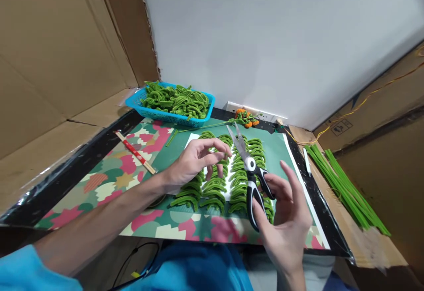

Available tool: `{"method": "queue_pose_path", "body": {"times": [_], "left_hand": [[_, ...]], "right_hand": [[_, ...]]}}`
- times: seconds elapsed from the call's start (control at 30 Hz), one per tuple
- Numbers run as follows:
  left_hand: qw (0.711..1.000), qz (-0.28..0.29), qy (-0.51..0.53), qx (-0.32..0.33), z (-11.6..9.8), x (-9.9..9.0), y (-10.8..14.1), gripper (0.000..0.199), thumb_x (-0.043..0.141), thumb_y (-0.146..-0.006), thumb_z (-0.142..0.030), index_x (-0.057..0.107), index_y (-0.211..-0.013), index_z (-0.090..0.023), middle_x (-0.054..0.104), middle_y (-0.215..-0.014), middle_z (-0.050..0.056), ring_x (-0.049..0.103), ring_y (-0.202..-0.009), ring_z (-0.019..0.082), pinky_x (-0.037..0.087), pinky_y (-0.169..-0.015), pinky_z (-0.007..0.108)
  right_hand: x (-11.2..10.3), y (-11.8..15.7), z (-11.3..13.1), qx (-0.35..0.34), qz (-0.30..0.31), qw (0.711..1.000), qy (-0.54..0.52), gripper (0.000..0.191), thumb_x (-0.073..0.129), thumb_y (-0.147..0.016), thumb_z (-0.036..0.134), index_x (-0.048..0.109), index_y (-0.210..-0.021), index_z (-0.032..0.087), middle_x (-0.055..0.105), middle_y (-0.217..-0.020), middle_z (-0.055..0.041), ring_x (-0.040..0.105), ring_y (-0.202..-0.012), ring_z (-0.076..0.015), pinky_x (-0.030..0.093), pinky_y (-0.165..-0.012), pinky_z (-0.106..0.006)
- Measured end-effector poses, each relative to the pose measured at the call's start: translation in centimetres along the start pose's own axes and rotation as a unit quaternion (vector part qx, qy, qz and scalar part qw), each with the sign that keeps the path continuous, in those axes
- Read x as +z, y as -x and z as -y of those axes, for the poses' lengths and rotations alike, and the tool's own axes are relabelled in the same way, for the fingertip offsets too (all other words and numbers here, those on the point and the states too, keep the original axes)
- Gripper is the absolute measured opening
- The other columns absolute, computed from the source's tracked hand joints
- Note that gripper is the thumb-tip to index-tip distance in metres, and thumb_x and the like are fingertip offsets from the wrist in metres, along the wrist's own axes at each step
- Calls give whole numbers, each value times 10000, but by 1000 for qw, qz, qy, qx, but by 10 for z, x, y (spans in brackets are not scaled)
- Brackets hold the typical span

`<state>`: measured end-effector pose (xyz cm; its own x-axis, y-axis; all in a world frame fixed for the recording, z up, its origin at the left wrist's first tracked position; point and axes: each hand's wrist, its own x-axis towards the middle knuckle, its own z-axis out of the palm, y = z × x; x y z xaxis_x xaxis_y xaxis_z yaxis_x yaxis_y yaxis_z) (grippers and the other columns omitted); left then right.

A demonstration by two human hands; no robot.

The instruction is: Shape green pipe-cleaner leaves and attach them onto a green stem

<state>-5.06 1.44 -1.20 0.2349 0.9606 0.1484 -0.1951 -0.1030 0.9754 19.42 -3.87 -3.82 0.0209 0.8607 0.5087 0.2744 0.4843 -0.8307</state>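
My right hand (288,211) holds a pair of black-and-white scissors (251,164), with thumb and fingers through the handle loops. The blades point up and away, slightly apart. Left of the blades, my left hand (202,156) is curled, its thumb and index fingertips close together in a pinch. Whether anything small sits between them I cannot make out. Beneath both hands lie rows of curved, fuzzy green pipe-cleaner pieces (212,190) on a white sheet (228,180). My hands cover parts of these rows.
A blue basket (172,118) at the back left holds more green pieces. Beside it lies an orange-flowered stem (243,116) near a power strip (268,116). Wrapped chopsticks (135,151) lie left. Straight green stems (347,185) and a white pen-like stick (307,162) lie right. Cardboard walls (59,39) flank the table.
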Motion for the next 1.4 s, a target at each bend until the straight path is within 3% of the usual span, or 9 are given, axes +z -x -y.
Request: {"method": "queue_pose_path", "body": {"times": [0.2, 0.43, 0.67, 0.87, 1.4], "left_hand": [[999, 30, 45, 3, -5, -2, 2, 285, 832, -906, -382, 726, -874, -120, 770, -1245, 175, 812, -739, 213, 572, -455, 190], [996, 35, 72, -29, -5, -3, 4, 268, 851, -880, -350, 710, -857, -124, 816, -1057, 142, 802, -639, 222, 541, -411, 190], [995, 66, 71, -25, -8, -1, 5, 336, 880, -847, -433, 742, -855, -127, 821, -1090, 161, 779, -630, 201, 536, -419, 195], [992, 74, 102, -14, -6, -3, 5, 288, 889, -851, -403, 756, -894, -151, 811, -1077, 127, 773, -633, 188, 532, -427, 189], [993, 85, 79, -21, 2, -7, 4, 268, 851, -880, -404, 780, -929, -150, 800, -1138, 153, 741, -646, 168, 586, -484, 224]], "right_hand": [[6, 6, 0, 35, 52, 998, 6, 668, 925, -773, 289, 721, -1406, 229, 774, -1074, -88, 749, -890, -240, 665, -779, -352], [13, 8, 11, 22, 89, 996, 22, 404, 800, -841, 232, 786, -1245, 219, 707, -779, 8, 608, -580, -152, 551, -505, -254], [20, 7, 11, 11, 76, 996, 49, 381, 667, -794, 155, 790, -1150, 211, 719, -780, 10, 584, -531, -129, 506, -464, -233], [18, 4, 12, -25, 77, 993, 86, 417, 622, -799, 127, 772, -1180, 204, 742, -826, -9, 623, -587, -150, 530, -526, -263], [16, 6, 10, -32, 77, 991, 105, 440, 605, -821, 123, 758, -1225, 207, 740, -850, -16, 633, -607, -166, 527, -543, -285]]}}
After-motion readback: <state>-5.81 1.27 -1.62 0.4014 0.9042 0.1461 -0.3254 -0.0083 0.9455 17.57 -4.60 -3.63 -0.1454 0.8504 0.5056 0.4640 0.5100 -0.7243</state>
